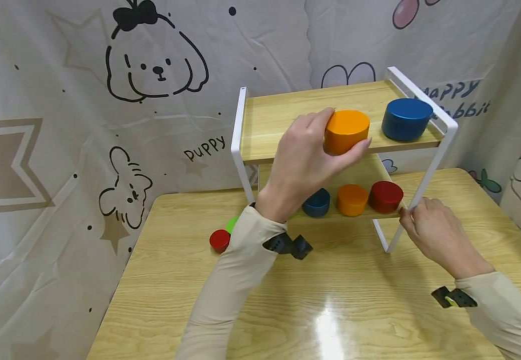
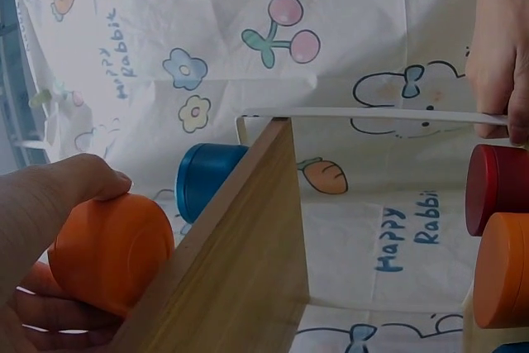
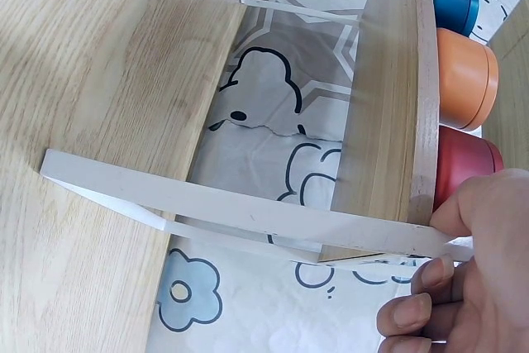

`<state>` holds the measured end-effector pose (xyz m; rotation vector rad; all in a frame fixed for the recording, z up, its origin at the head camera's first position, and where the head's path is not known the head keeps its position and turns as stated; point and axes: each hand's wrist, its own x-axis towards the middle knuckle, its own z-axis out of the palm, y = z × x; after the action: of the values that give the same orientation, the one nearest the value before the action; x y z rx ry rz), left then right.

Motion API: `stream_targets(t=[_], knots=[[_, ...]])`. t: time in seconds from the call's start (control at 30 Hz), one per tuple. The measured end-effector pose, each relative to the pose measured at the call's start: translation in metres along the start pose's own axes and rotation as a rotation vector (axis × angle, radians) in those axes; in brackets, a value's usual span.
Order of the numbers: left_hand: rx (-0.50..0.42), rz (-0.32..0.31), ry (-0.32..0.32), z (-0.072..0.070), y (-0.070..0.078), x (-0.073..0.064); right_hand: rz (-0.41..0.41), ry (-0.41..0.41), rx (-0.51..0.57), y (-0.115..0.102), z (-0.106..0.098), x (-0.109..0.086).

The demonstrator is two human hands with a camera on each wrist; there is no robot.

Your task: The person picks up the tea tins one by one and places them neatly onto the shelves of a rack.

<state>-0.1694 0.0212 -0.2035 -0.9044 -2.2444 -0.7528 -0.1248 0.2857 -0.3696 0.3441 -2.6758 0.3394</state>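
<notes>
My left hand (image 1: 303, 145) grips a round orange tin (image 1: 347, 132) at the front edge of the top board (image 1: 283, 115) of a two-tier wooden shelf. The thumb lies on one side of it and the fingers on the other; whether its base touches the board I cannot tell. To its right on that board stands a larger blue tin (image 1: 406, 119). My right hand (image 1: 440, 235) holds the shelf's white right front leg (image 1: 429, 175), thumb and fingers on either side in the right wrist view. Close to that thumb sits a red tin (image 3: 464, 159) on the lower board.
On the lower board, a blue tin (image 1: 316, 202) and another orange tin (image 1: 352, 200) stand left of the red one. A small red tin (image 1: 219, 241) and a partly hidden green one (image 1: 231, 224) are on the table (image 1: 166, 280). A printed cloth (image 1: 175, 125) hangs behind.
</notes>
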Motion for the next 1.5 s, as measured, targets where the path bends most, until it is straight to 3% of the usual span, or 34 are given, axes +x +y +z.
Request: stream_targets(t=[0.13, 0.4, 0.87, 1.17, 1.37, 1.5], knots=[[0.010, -0.005, -0.009, 0.005, -0.001, 0.006, 0.000, 0.006, 0.004, -0.001, 0.001, 0.000], [0.023, -0.062, -0.086, 0.011, -0.001, 0.013, 0.009, -0.003, 0.009, -0.003, 0.002, 0.000], [0.037, -0.115, -0.111, 0.019, -0.002, 0.017, -0.013, -0.007, 0.007, -0.005, 0.005, 0.001], [0.046, -0.091, -0.073, 0.014, -0.002, 0.011, -0.010, 0.005, 0.011, -0.004, 0.005, 0.001], [0.038, -0.027, 0.040, 0.006, -0.005, -0.003, -0.006, 0.017, 0.009, -0.001, 0.003, -0.001], [0.018, -0.027, 0.048, 0.001, -0.005, -0.007, -0.004, 0.014, 0.002, 0.000, 0.002, -0.001]])
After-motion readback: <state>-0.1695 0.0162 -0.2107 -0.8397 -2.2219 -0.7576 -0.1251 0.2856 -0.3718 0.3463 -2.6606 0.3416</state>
